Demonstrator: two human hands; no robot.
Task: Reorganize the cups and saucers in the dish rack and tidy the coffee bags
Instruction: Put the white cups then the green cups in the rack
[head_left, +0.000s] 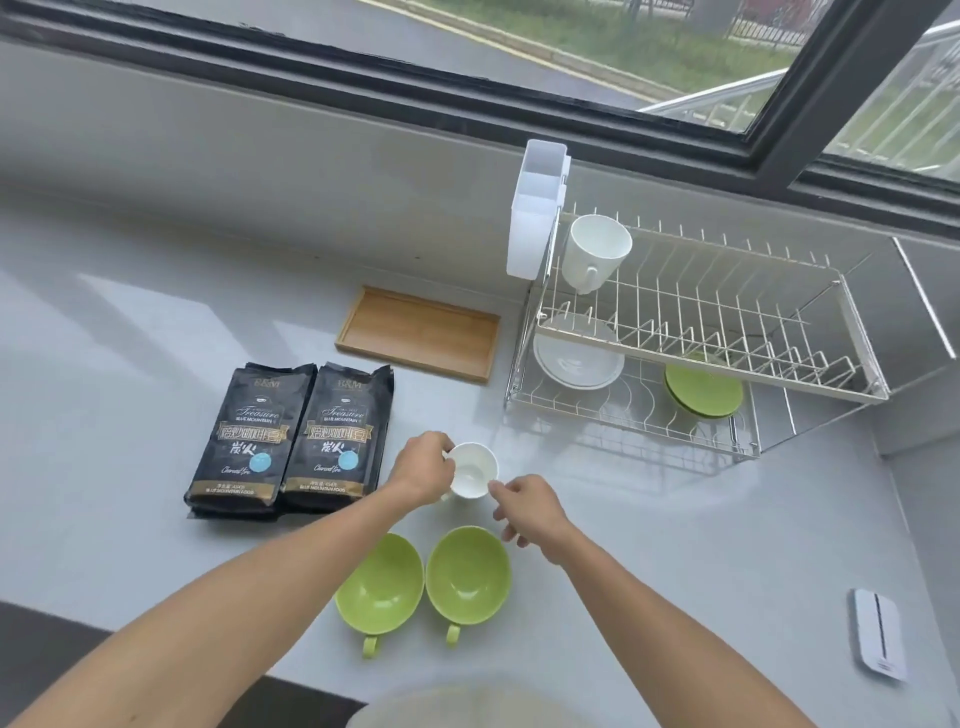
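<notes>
White cup (472, 470), on the counter (649, 545) between bags (291, 436) and rack (675, 332): gripped at the rim by the left hand (423, 467), right hand (527, 506) loosely curled, touching; best lifted upright, handle kept clear.

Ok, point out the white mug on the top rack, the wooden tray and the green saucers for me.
white mug (597, 249): head view, on its outer wall.
wooden tray (421, 335): head view, on its bare floor.
green saucers (704, 392): head view, on the front saucer's face, lower rack.
</notes>
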